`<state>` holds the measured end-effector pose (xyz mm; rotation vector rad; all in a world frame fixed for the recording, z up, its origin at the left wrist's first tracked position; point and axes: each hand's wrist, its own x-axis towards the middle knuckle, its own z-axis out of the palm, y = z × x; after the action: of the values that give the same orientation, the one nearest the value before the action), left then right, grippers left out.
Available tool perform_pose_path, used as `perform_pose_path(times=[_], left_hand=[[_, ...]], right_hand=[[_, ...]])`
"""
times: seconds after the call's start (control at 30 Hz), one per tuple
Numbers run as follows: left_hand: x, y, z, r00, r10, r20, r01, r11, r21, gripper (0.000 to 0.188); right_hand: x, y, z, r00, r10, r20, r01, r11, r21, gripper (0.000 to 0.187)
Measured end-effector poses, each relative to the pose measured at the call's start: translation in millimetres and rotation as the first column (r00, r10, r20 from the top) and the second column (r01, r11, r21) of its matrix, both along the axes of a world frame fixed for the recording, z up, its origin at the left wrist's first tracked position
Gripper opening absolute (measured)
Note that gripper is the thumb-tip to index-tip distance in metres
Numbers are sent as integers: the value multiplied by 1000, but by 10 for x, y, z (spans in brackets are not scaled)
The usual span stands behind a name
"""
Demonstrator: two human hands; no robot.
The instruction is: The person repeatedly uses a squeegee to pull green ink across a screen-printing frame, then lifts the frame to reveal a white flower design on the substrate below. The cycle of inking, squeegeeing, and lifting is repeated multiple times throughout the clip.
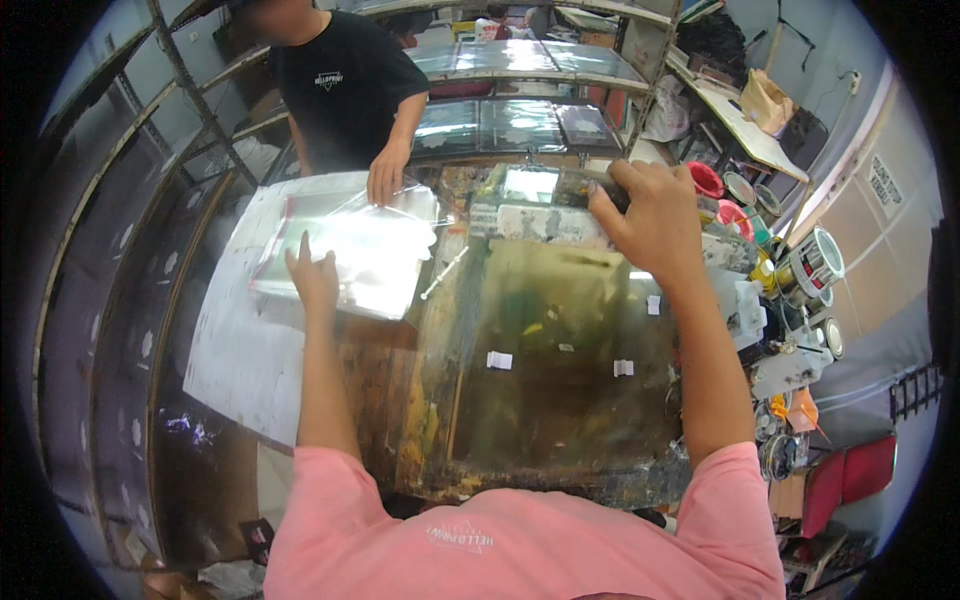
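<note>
On the left, my left hand (315,277) rests at the near side of a stack of shiny clear plastic sheets (385,262), its fingers spread. My right hand (652,222) is curled over the right part of a paint-stained screen-printing frame (550,224) at the far end of the table; its fingertips are partly hidden. Below that frame lies a glossy, dark olive printing surface (560,415) with small white tabs (499,361) stuck on it. Across from me, a person in a black T-shirt (345,85) has a hand (388,178) on the far edge of the sheets.
A large white board (235,345) lies under the sheets. A thin white stick (445,273) sits between the sheets and the printing surface. Paint cans (812,262) and tubs crowd the right side. Metal racks (165,90) stand left and behind, and a red chair (850,480) at lower right.
</note>
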<state>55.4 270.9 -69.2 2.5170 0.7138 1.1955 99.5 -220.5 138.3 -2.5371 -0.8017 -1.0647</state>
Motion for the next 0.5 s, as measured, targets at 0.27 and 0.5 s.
perform_pose_path(times=[0.27, 0.5], left_hand=[[-522, -763, -113, 897, -428, -108, 438, 893, 103, 38], [-349, -702, -298, 915, -387, -115, 392, 919, 28, 30]], right_hand=[[19, 5, 1, 1000, 4, 3, -4, 1000, -9, 37], [-79, -10, -131, 1000, 22, -11, -21, 1000, 2, 36]])
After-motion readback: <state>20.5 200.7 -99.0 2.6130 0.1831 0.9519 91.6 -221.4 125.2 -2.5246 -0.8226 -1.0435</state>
